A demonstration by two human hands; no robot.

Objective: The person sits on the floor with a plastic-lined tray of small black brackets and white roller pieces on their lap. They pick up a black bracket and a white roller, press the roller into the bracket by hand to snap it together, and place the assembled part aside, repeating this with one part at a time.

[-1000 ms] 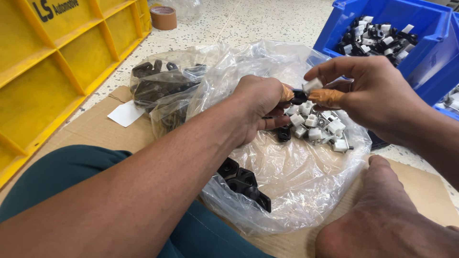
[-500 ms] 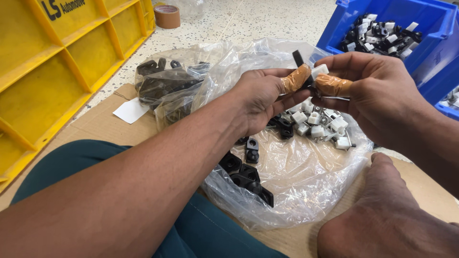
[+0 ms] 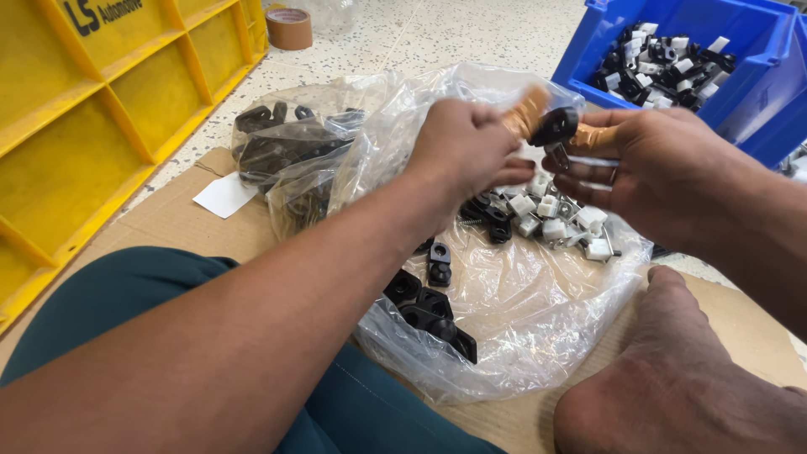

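Note:
My left hand (image 3: 466,151) and my right hand (image 3: 664,172) meet above an open clear plastic bag (image 3: 521,311). Between their taped fingertips they pinch a small black plastic clip (image 3: 555,128) with a metal piece hanging under it. Both hands hold this same part. In the bag below lie loose black clips (image 3: 429,298) and a heap of small white and metal pieces (image 3: 559,219).
A second clear bag of black parts (image 3: 282,151) lies to the left on brown cardboard (image 3: 181,210). A yellow crate (image 3: 92,109) stands at left, a blue bin (image 3: 756,76) of assembled clips at top right. A tape roll (image 3: 288,28) sits on the floor. My bare foot (image 3: 681,378) rests at lower right.
Both hands rose from the pile in the bag, bringing a black clip up and pressing it together with a metal piece between the fingertips.

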